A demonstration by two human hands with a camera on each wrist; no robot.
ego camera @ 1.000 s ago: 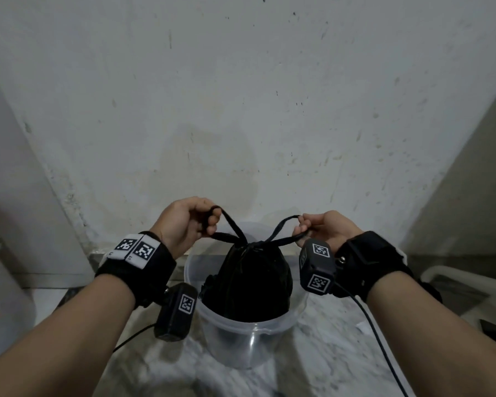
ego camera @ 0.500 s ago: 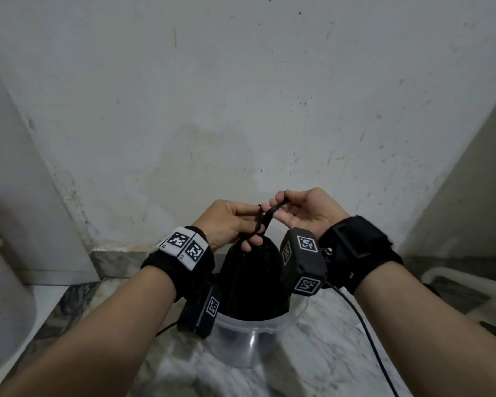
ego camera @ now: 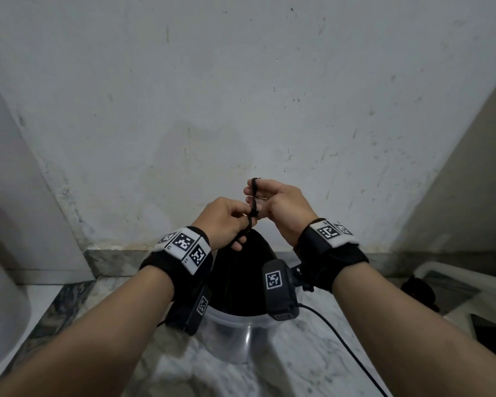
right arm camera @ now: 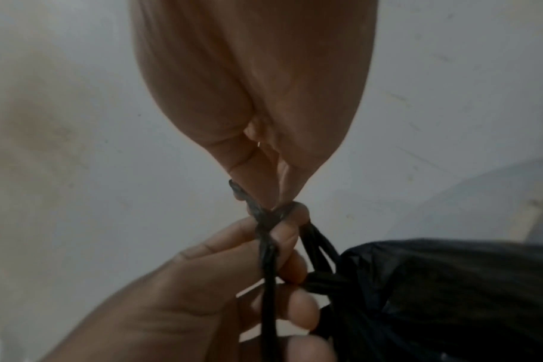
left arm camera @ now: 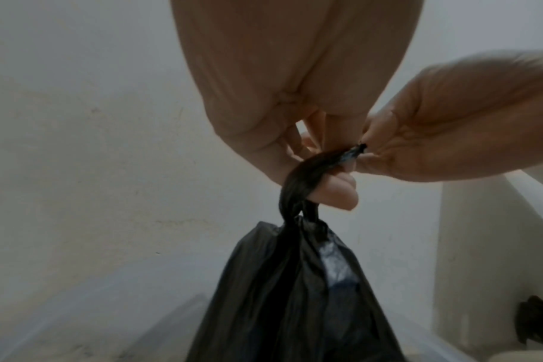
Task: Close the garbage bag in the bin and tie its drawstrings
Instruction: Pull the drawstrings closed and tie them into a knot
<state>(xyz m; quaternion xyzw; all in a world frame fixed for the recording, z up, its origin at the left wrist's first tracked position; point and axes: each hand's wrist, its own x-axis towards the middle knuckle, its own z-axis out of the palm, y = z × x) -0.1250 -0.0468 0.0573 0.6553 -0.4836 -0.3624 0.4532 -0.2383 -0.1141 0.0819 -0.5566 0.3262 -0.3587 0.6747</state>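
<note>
A black garbage bag (ego camera: 238,279) stands gathered shut in a clear plastic bin (ego camera: 241,333) on the marble counter. Its black drawstrings (ego camera: 252,209) rise from the bag's neck between my two hands. My left hand (ego camera: 226,222) curls its fingers round one drawstring (left arm camera: 301,178) just above the bag (left arm camera: 295,294). My right hand (ego camera: 272,202) pinches the other drawstring (right arm camera: 257,210) a little higher, and a short end sticks up above its fingers. In the right wrist view the two strings cross where the hands meet, beside the bag (right arm camera: 434,294).
A stained white wall (ego camera: 241,96) rises close behind the bin. A white container (ego camera: 0,305) stands at the far left, a white tray edge (ego camera: 455,276) and a dark flat object (ego camera: 493,336) at the right. A black cable (ego camera: 341,339) trails over the marble counter (ego camera: 298,365).
My hands were apart, each pulling a drawstring loop sideways; they have come together above the bag, risen slightly, and the strings now cross between them.
</note>
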